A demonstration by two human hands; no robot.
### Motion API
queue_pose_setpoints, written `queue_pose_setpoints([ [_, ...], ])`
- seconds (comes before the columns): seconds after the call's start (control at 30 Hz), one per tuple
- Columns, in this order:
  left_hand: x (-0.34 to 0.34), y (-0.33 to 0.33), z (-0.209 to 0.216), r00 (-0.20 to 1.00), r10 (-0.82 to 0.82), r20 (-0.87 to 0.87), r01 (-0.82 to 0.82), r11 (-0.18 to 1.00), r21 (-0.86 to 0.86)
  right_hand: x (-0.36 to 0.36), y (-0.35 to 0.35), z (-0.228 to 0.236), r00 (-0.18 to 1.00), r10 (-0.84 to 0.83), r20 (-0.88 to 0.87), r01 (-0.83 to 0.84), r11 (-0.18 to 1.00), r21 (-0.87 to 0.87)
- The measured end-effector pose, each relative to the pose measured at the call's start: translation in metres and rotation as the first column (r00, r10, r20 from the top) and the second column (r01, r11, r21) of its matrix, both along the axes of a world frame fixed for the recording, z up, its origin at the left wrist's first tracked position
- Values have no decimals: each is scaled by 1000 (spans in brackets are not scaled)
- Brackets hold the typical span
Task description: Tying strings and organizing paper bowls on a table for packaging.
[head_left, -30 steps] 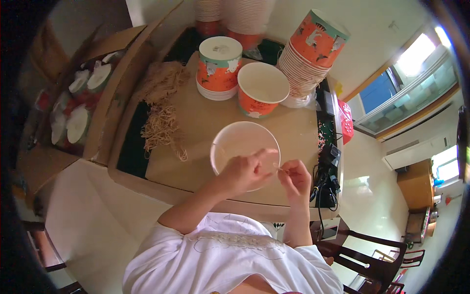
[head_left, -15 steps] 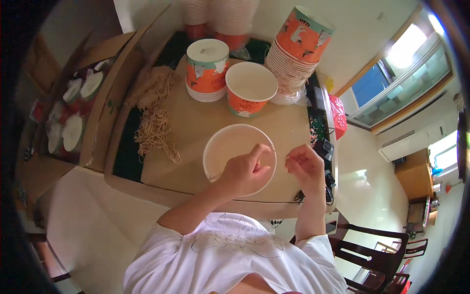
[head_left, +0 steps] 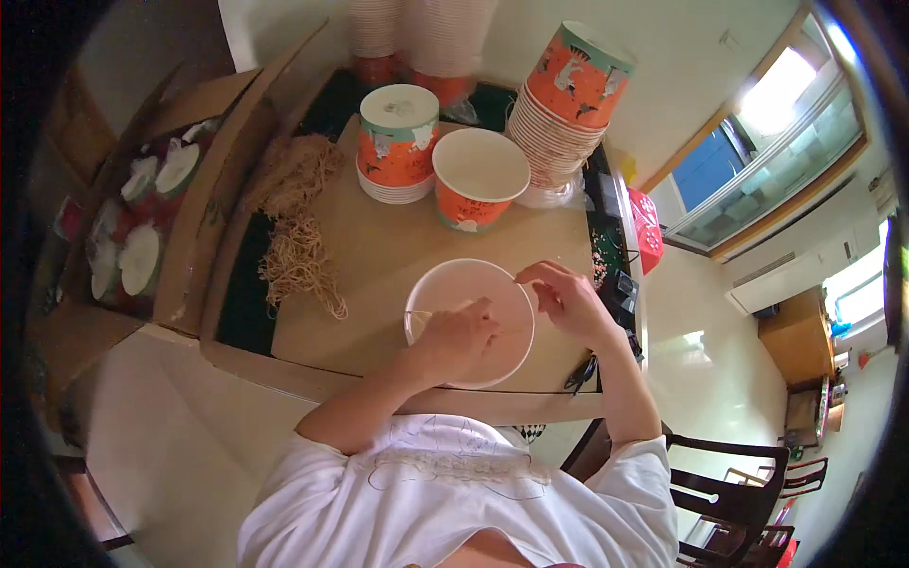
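A white-lined paper bucket [head_left: 431, 284] stands upright near the table's front edge, its mouth facing me. My left hand [head_left: 454, 338] is closed over its inside, with the fingers curled. Thin pale string [head_left: 417, 313] shows beside that hand at the left rim, and a fine strand seems to run out from the fingers' other side. At the right rim, my right hand [head_left: 568, 298] has its bent fingers against the edge; whether string is also between them is too small to tell.
Behind stand an open orange-and-green paper bucket [head_left: 481, 180], an upturned one [head_left: 398, 142] and a tall nested stack [head_left: 563, 123]. Bundles of string [head_left: 301, 256] lie at left. An open cardboard box [head_left: 185, 227] holds wrapped buckets. Cables [head_left: 579, 374] lie at the right edge.
My left hand has gone lower into the bucket. My right hand has moved left to its rim, and the bucket has shifted slightly right and nearer. The strand stretched between my hands no longer shows there.
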State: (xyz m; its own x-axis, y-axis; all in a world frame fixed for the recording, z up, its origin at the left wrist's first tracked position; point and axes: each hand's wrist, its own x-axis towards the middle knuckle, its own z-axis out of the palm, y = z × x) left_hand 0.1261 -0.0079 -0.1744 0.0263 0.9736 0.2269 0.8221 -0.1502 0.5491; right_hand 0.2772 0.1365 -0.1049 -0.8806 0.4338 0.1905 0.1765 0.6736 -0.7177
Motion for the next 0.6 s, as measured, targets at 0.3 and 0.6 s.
queue_pose_setpoints([
  [0.3,-27,-22,26,996,17,91,-9,996,-85,6,-5,4,997,22,67,-30,992,119],
  [0.6,-20,-5,53,880,121,459,19,957,-289,17,-23,-1,974,91,209,-113,989,97],
])
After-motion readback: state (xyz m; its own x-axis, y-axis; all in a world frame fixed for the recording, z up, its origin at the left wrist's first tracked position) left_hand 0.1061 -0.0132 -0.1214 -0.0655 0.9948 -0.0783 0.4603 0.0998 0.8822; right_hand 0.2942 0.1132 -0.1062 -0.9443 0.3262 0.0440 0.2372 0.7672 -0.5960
